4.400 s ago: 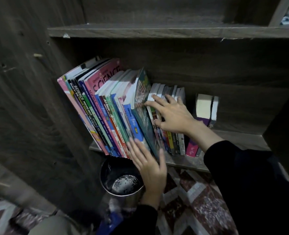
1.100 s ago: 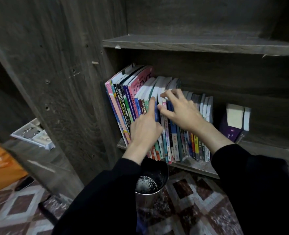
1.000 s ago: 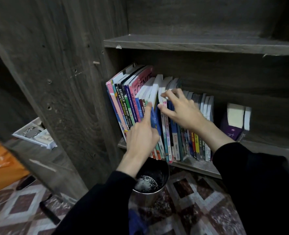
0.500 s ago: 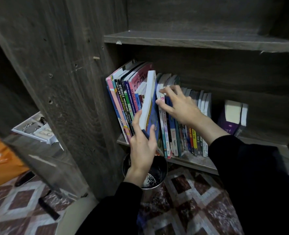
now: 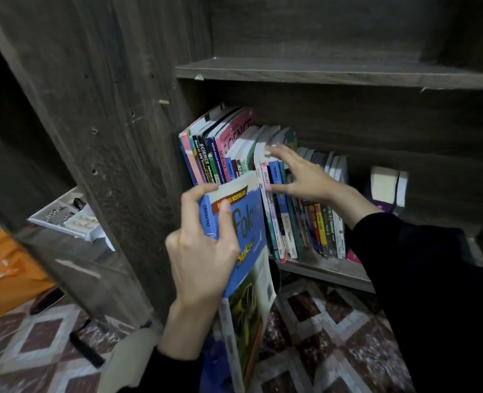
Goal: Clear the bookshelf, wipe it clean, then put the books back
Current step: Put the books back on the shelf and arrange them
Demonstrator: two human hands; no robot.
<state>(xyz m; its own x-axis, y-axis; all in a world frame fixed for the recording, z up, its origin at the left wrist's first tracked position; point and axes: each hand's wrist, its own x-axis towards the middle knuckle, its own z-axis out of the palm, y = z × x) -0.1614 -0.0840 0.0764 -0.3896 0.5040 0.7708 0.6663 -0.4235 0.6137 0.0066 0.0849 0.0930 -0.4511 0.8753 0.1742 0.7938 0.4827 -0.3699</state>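
One blue, yellow-lettered book [image 5: 247, 222] gripped by the left fingers [image 5: 225, 219]; right fingers [image 5: 281, 155] straight, touching shelved books [image 5: 321, 231].

blue book [image 5: 246, 222] blurred toward bottom, pink book [image 5: 352, 256] mostly behind sleeve [image 5: 421, 279], orange bag [image 5: 5, 275] cropped

Books [image 5: 220, 154] pack the shelf's [image 5: 328, 269] left; gap before the purple book [image 5: 383, 185].
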